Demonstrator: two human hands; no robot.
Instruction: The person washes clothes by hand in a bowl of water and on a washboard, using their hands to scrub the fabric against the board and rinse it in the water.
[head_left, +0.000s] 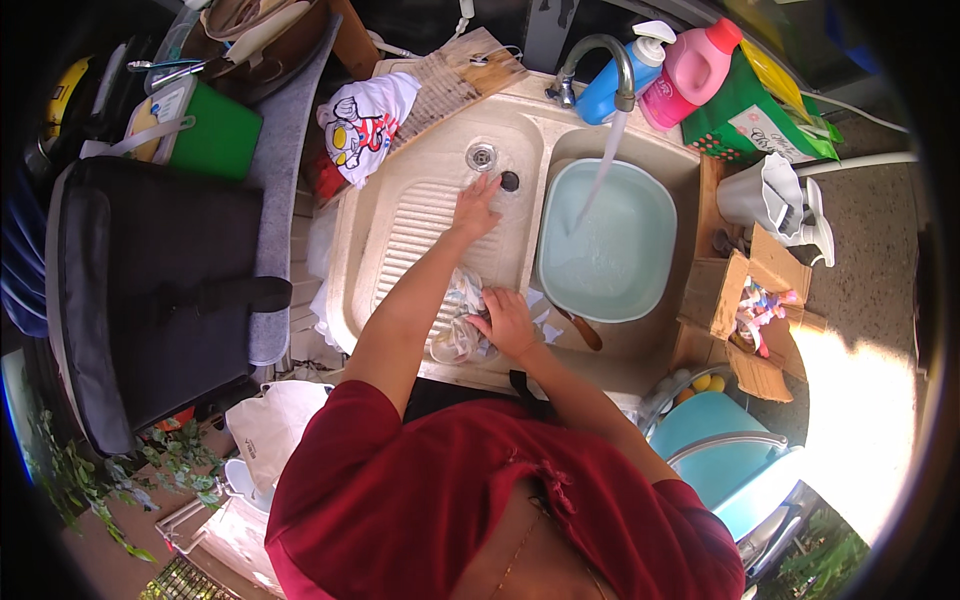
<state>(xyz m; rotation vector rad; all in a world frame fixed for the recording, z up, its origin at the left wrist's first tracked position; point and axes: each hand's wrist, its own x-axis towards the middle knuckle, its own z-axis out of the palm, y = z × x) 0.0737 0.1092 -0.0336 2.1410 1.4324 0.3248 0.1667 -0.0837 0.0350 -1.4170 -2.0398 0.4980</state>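
My left hand (477,207) reaches across the ribbed drainboard of the beige sink (350,290). Its fingers are stretched out beside a round black stopper (510,181), close to the metal drain (481,157). Nearer to me, my right hand (508,322) rests at the edge of a crumpled whitish bundle (457,342), thumb and fingers apart. Whether the bundle is cloth or thin plastic, I cannot tell. In the right basin, water runs from the curved faucet (625,85) into a pale blue tub (608,302) that holds water.
A blue pump bottle (608,88) and a pink jug (690,70) stand behind the faucet. A wooden board (460,80) and a printed white cloth (365,120) lie at the back left. Right of the basin sits an open cardboard box (725,300). A brown handle (587,332) shows below the tub.
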